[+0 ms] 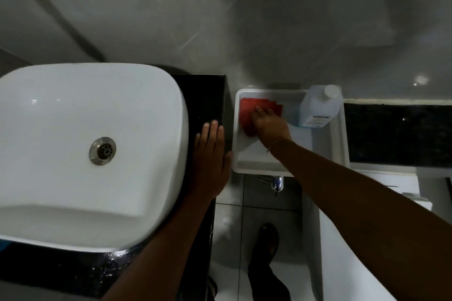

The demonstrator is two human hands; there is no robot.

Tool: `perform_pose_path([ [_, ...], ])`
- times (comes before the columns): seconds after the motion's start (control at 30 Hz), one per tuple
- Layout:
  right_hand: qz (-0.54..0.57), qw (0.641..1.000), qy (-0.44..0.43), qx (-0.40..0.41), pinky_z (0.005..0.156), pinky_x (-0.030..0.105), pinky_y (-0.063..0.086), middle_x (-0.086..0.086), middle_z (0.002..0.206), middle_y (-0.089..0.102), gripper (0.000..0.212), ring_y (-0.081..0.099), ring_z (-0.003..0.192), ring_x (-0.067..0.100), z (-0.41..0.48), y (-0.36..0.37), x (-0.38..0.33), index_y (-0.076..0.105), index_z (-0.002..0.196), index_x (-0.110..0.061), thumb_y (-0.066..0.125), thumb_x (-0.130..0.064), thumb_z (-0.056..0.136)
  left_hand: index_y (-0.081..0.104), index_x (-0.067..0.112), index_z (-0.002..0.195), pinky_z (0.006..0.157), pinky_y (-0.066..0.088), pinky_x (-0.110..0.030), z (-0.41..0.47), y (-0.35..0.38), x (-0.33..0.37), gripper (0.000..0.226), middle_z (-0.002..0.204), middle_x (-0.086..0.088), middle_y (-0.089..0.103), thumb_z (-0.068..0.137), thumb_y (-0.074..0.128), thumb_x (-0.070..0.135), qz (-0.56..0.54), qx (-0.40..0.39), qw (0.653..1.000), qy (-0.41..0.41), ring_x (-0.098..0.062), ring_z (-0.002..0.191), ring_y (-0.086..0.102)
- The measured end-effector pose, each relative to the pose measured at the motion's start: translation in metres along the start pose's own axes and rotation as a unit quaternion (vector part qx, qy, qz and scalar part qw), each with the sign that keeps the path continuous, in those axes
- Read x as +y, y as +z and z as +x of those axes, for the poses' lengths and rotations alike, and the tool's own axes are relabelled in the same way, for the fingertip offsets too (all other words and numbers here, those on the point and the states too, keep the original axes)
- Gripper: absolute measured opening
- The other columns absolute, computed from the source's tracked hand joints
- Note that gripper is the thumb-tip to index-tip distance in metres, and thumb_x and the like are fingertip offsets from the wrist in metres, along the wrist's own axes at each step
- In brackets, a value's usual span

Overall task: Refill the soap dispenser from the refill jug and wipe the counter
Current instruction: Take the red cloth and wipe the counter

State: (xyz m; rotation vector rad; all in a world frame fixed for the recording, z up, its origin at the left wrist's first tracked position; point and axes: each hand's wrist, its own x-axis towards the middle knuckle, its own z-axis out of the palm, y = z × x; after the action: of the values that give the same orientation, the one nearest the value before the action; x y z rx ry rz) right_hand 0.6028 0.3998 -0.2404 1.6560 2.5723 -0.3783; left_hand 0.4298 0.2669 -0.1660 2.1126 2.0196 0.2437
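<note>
We see a glossy white ceramic-looking basin point(93, 134) with a shiny metal drain point(102, 151), set on a polished black speckled stone counter point(61, 273). Beside it sits a smooth white plastic tray point(340, 139) holding a matt red cloth point(247, 115) and a translucent plastic refill jug point(320, 107) with a paper label. The grey wall point(244, 19) looks smooth and faintly glossy.
</note>
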Motion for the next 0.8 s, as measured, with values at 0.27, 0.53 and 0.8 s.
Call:
perform_pose_path([
  [0.27, 0.364, 0.914, 0.167, 0.071, 0.085, 0.027, 0.043, -0.007, 0.098, 0.055, 0.036, 0.053, 0.091, 0.01, -0.046, -0.047, -0.005, 0.055, 0.122, -0.019, 0.064, -0.032, 0.09, 0.025, 0.005, 0.154, 0.125, 0.011, -0.046, -0.051, -0.021, 0.014, 0.063, 0.164, -0.014, 0.019, 0.101, 0.028, 0.038, -0.029, -0.034, 0.999, 0.027, -0.029, 0.153, 0.011],
  [0.53, 0.426, 0.88, 0.148, 0.152, 0.075, 0.015, 0.044, -0.008, 0.097, 0.064, 0.039, 0.06, 0.08, -0.006, -0.24, -0.067, -0.112, 0.06, 0.124, -0.014, 0.068, -0.011, 0.085, 0.039, 0.009, 0.15, 0.122, 0.025, -0.038, -0.183, -0.077, -0.032, 0.053, 0.158, -0.005, 0.036, 0.103, 0.043, 0.033, -0.112, -0.08, 0.985, 0.106, -0.017, 0.15, 0.024],
  [0.8, 0.335, 0.92, 0.141, 0.147, 0.105, 0.018, 0.035, 0.002, 0.145, 0.05, 0.06, 0.047, 0.133, 0.016, -0.326, -0.035, -0.266, 0.05, 0.14, -0.019, 0.049, -0.004, 0.082, 0.045, 0.006, 0.146, 0.121, 0.024, -0.041, -0.28, -0.111, -0.183, 0.07, 0.155, -0.013, 0.041, 0.1, 0.019, 0.052, -0.007, -0.084, 0.996, 0.043, -0.028, 0.148, 0.031],
])
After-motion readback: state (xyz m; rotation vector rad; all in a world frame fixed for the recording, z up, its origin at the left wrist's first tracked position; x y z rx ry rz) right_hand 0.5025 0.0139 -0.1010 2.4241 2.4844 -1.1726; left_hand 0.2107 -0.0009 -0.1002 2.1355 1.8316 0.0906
